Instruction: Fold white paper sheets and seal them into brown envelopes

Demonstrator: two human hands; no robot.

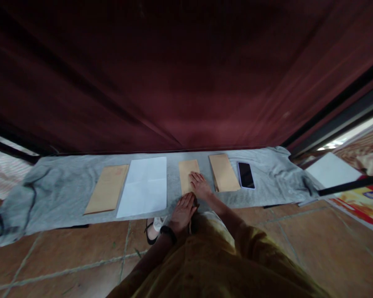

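My right hand (200, 185) lies flat, fingers stretched, on a small brown envelope (188, 171) in the middle of a grey cloth (65, 186). Just below it my left hand (182, 212) rests at the envelope's near end with fingers together and extended, a dark band on the wrist. A white sheet of paper (144, 186) lies left of the envelope, with a larger brown envelope (107, 188) beyond it. To the right lie another brown envelope (224, 172) and a black phone (246, 174).
A dark red curtain (174, 82) hangs behind the cloth. Brown floor tiles (65, 256) spread in front. At the right sit a white sheet (331, 170), a colourful printed surface (364, 203) and a dark bar (350, 185). My sandalled foot (155, 227) shows near the cloth's edge.
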